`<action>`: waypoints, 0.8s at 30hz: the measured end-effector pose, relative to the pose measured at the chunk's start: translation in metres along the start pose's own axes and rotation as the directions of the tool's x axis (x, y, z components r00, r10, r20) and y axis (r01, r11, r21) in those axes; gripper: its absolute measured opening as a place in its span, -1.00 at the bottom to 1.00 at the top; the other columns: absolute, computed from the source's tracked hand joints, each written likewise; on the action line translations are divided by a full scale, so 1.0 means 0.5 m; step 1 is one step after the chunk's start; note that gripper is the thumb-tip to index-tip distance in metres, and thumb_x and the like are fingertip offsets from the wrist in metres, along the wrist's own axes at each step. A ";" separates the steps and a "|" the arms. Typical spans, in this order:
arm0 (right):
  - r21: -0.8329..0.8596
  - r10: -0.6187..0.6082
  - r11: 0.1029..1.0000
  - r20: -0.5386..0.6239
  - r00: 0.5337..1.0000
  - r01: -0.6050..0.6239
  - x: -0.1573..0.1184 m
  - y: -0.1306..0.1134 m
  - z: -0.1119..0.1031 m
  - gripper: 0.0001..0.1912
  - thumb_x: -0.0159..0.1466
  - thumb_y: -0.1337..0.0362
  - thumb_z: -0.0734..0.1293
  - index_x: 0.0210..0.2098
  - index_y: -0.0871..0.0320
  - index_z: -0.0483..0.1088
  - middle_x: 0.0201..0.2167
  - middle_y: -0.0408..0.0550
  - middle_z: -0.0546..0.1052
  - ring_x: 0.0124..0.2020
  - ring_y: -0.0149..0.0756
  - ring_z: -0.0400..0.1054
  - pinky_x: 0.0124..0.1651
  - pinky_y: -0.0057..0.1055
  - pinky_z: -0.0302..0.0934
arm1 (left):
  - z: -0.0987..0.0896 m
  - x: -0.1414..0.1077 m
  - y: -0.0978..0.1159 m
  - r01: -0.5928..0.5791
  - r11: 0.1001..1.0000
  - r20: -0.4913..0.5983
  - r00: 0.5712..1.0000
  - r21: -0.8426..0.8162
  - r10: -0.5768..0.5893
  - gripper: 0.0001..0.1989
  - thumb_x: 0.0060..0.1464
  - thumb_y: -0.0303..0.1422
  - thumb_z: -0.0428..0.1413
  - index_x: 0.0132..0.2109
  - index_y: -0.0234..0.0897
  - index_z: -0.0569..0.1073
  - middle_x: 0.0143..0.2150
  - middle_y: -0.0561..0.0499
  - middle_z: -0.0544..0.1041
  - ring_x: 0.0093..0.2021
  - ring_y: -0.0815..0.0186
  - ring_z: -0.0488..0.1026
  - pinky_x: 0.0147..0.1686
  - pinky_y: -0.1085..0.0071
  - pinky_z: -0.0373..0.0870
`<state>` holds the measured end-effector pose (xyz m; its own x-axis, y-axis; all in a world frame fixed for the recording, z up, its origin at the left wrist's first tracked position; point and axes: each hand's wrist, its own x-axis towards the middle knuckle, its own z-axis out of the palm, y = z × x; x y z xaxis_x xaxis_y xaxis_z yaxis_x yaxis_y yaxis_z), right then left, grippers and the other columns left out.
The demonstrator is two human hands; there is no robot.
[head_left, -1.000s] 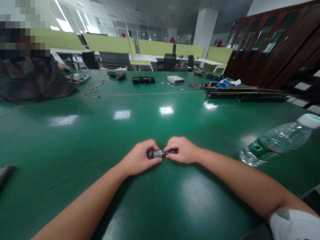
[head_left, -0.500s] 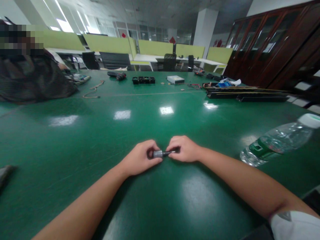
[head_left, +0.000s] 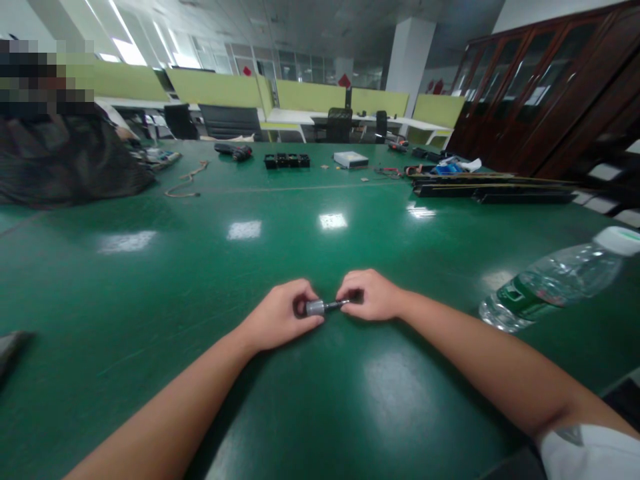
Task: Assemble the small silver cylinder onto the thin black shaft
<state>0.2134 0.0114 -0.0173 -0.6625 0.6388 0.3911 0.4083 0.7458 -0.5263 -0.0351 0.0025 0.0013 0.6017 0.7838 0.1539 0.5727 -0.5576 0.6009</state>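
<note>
A small screwdriver-like tool, with a grey cylindrical body, a thin dark shaft and a shiny tip, lies sideways low over the green table. My left hand is curled around its grey end, thumb in front and fingers behind. The far left end of the tool is hidden in that hand. My right hand pinches the shiny tip at the other end between thumb and index finger. Whether a separate small bit sits in those fingers is too small to tell.
A clear plastic bottle with a green label and white cap is at right. Black rails, a white box, black blocks and a cord lie farther back. A person leans at the far left.
My right hand has moved slightly up and right, and its finger opening shows more. More of the tool's shiny tip is visible. My left hand stays nearly still.
</note>
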 end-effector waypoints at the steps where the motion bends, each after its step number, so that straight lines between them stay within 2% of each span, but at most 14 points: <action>1: 0.001 0.003 1.000 0.003 1.000 -0.003 -0.001 0.002 -0.001 -0.92 0.13 0.36 0.41 -0.34 0.17 0.52 -0.39 -0.08 0.55 -0.33 -0.33 0.40 -0.21 -0.42 0.27 | 0.000 0.000 0.000 0.002 1.000 0.001 1.000 -0.002 -0.002 -0.81 0.00 -0.28 0.23 -0.29 -0.26 0.42 -0.42 0.09 0.43 -0.43 0.34 0.39 -0.42 0.46 0.28; 9: 0.012 0.058 0.998 0.044 0.997 -0.058 -0.004 0.012 -0.017 -0.93 0.10 0.37 0.43 -0.37 0.20 0.53 -0.43 -0.10 0.52 -0.38 -0.38 0.39 -0.27 -0.46 0.26 | 0.000 0.001 0.002 0.007 1.000 0.005 1.000 0.016 -0.007 -0.81 0.00 -0.27 0.24 -0.30 -0.27 0.42 -0.42 0.08 0.44 -0.43 0.33 0.39 -0.42 0.45 0.27; 18: -0.003 0.202 0.979 0.105 0.974 -0.203 -0.008 0.026 -0.043 -0.93 0.09 0.39 0.42 -0.38 0.21 0.52 -0.44 -0.12 0.50 -0.42 -0.42 0.34 -0.32 -0.49 0.23 | 0.002 0.000 0.001 0.013 0.999 -0.012 1.000 0.040 -0.013 -0.79 0.01 -0.25 0.23 -0.31 -0.26 0.40 -0.42 0.09 0.45 -0.44 0.33 0.39 -0.42 0.45 0.26; 24: 0.009 0.188 0.982 0.111 0.976 -0.190 -0.008 0.020 -0.045 -0.93 0.08 0.42 0.42 -0.39 0.22 0.52 -0.43 -0.12 0.50 -0.41 -0.41 0.35 -0.31 -0.48 0.25 | 0.000 0.001 0.003 0.008 0.999 -0.016 1.000 0.040 -0.008 -0.80 0.00 -0.27 0.23 -0.31 -0.26 0.40 -0.42 0.08 0.46 -0.42 0.33 0.39 -0.41 0.45 0.26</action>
<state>0.2340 0.0204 -0.0071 -0.6394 0.7427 0.1986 0.5213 0.6087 -0.5981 -0.0339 0.0018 0.0022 0.5882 0.7924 0.1619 0.5995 -0.5616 0.5702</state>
